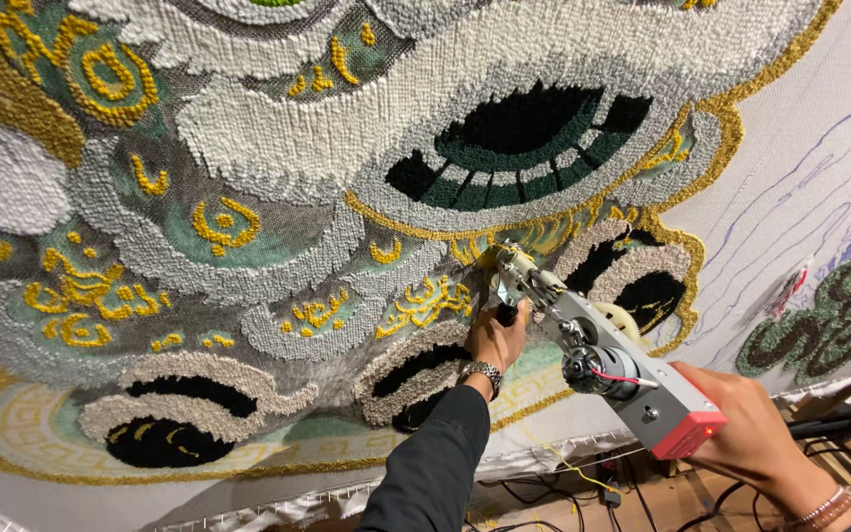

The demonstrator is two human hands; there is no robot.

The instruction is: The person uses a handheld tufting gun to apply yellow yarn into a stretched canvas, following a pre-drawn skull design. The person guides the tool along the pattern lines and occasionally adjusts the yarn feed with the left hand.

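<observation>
Gripping tufting gun [603, 365] | both hands' fingers closed on it | nose at yellow rug [248, 197] border

Left hand [496, 338], arm stretched forward in a dark sleeve, fingers curled shut; right hand [741, 426] lower, seemingly closed, wrist bent.
</observation>
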